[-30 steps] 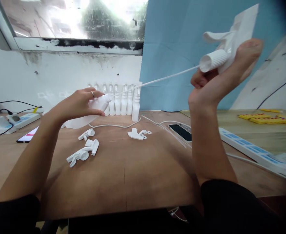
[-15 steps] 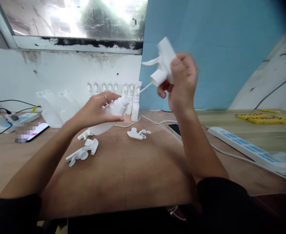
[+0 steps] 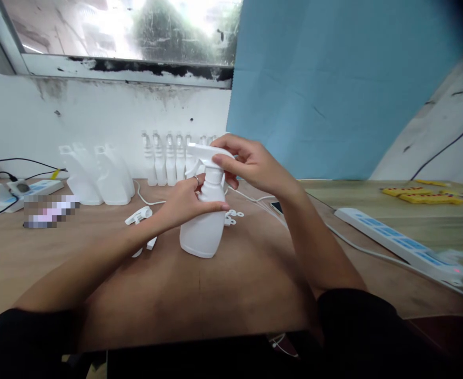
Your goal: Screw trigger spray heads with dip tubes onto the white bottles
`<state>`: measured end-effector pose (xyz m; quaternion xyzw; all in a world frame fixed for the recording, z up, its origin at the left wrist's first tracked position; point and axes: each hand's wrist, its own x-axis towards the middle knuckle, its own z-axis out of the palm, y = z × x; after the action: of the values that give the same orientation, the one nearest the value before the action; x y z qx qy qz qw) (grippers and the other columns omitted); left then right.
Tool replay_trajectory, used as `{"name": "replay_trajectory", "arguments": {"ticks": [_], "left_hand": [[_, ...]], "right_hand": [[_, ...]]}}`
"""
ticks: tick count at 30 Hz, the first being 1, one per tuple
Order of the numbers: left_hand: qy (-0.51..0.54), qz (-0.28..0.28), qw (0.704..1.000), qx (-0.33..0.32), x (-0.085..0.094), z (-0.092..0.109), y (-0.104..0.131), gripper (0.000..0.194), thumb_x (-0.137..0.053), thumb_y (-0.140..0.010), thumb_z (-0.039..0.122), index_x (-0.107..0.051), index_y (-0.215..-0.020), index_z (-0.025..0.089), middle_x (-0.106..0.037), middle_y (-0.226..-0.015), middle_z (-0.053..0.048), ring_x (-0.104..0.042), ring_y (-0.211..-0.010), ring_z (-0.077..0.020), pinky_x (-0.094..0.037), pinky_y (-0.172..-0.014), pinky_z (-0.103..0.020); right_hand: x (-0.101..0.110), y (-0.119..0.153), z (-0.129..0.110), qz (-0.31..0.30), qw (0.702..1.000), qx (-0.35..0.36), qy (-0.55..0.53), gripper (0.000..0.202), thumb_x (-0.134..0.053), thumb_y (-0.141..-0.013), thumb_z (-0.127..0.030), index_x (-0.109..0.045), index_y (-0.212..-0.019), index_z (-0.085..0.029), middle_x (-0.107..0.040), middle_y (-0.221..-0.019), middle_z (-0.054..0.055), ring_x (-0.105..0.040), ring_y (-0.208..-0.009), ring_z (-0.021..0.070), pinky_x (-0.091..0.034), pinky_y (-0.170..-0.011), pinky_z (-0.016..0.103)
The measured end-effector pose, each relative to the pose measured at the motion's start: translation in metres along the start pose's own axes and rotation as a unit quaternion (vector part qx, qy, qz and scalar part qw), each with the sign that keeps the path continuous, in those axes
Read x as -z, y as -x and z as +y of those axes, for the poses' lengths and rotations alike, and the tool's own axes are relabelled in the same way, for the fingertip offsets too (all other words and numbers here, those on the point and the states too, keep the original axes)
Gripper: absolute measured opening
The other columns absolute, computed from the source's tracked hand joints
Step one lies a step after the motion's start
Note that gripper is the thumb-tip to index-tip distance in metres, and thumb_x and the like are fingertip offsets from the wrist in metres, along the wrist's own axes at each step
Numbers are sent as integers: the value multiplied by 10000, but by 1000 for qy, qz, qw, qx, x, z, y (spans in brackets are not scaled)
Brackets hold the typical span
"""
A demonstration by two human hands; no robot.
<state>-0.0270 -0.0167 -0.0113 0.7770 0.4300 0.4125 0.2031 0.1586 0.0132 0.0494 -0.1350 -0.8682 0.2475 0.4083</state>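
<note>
A white bottle (image 3: 202, 235) stands nearly upright on the wooden table, with a white spray head (image 3: 208, 153) seated on its neck. My left hand (image 3: 188, 202) wraps round the bottle's upper body, thumb across the front, a ring on one finger. On top, my right hand (image 3: 249, 160) grips the spray head between thumb and fingers, its nozzle pointing left. Loose white spray heads (image 3: 139, 215) lie left of the bottle, partly behind my left forearm. Small white rings (image 3: 233, 214) lie just right of the bottle.
White bottles (image 3: 115, 179) stand at the back left, and a row of finished-looking slim ones (image 3: 170, 160) lines the wall. Power strips lie left (image 3: 38, 193) and right (image 3: 397, 239), with cables across the table. Yellow packets (image 3: 429, 197) lie at the far right.
The bottle has come down from a tilted, raised position to upright on the table. My right hand has lowered the spray head onto its neck, and the tube is now out of sight.
</note>
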Motion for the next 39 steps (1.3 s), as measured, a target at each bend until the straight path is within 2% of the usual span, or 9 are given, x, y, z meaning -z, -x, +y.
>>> {"name": "replay_trajectory", "arguments": {"ticks": [6, 8, 11, 14, 16, 19, 24, 32, 39], "left_hand": [[-21, -185, 982, -19, 32, -15, -12, 438, -785, -723, 455, -629, -1030, 184, -708, -931, -60, -677, -811, -226, -510, -644, -294], [15, -154, 987, -42, 43, -16, -14, 452, -792, -732, 408, -610, -1083, 187, -702, -994, -72, -683, -834, -214, -532, -679, -292], [96, -33, 990, -98, 54, -10, -13, 444, -767, -780, 416, -606, -1126, 190, -680, -1021, -78, -669, -840, -180, -547, -697, -269], [143, 80, 976, -147, 57, -2, -11, 338, -719, -844, 422, -635, -1072, 187, -661, -875, -44, -633, -683, -124, -532, -614, -236], [149, 112, 970, -158, 57, 2, -9, 269, -728, -848, 389, -656, -992, 173, -631, -781, -21, -593, -595, -99, -511, -555, -221], [151, 110, 970, -153, 58, 4, -9, 244, -760, -825, 352, -671, -948, 162, -611, -722, -11, -574, -570, -94, -497, -526, -216], [148, 113, 973, -140, 63, 6, -8, 278, -781, -801, 378, -675, -932, 158, -613, -698, -12, -566, -563, -93, -468, -496, -205], [163, 84, 972, -148, 65, 0, -12, 291, -773, -805, 404, -641, -896, 160, -609, -739, -12, -576, -564, -89, -472, -498, -203], [152, 81, 972, -160, 67, -2, -12, 303, -771, -802, 414, -645, -920, 165, -619, -762, -21, -584, -594, -104, -490, -530, -227]], "right_hand": [[-3, 0, 3, 6, 1000, 9, 6, 142, -571, -961, -291, -623, -981, -160, -555, -836, -6, -423, -476, 22, -356, -424, 180], [-7, -2, 6, 14, 1000, 6, -6, 155, -577, -957, -317, -615, -968, -166, -550, -793, -16, -430, -461, 28, -353, -416, 182], [-20, -5, 12, 34, 998, -9, -47, 203, -582, -950, -382, -573, -909, -183, -528, -692, -38, -453, -449, 51, -355, -418, 189], [-38, -9, 20, 79, 991, -17, -103, 271, -607, -924, -437, -519, -827, -200, -506, -630, -53, -441, -446, 64, -349, -425, 194], [-53, -11, 27, 134, 980, -20, -148, 318, -650, -882, -478, -506, -805, -205, -511, -643, -50, -462, -488, 72, -374, -454, 194], [-73, -13, 35, 164, 949, -56, -265, 447, -615, -832, -636, -534, -823, -196, -565, -712, -18, -548, -590, 101, -476, -550, 223], [-89, -11, 39, 22, 888, -166, -428, 651, -454, -774, -824, -556, -806, -182, -621, -654, 21, -600, -543, 151, -520, -522, 288], [-90, -10, 36, 64, 886, -182, -421, 668, -490, -745, -846, -541, -843, -187, -606, -564, -11, -609, -498, 148, -481, -459, 252], [-90, -5, 42, 27, 884, -104, -455, 514, -518, -835, -682, -549, -942, -180, -661, -679, 18, -632, -551, 164, -502, -506, 286]]}}
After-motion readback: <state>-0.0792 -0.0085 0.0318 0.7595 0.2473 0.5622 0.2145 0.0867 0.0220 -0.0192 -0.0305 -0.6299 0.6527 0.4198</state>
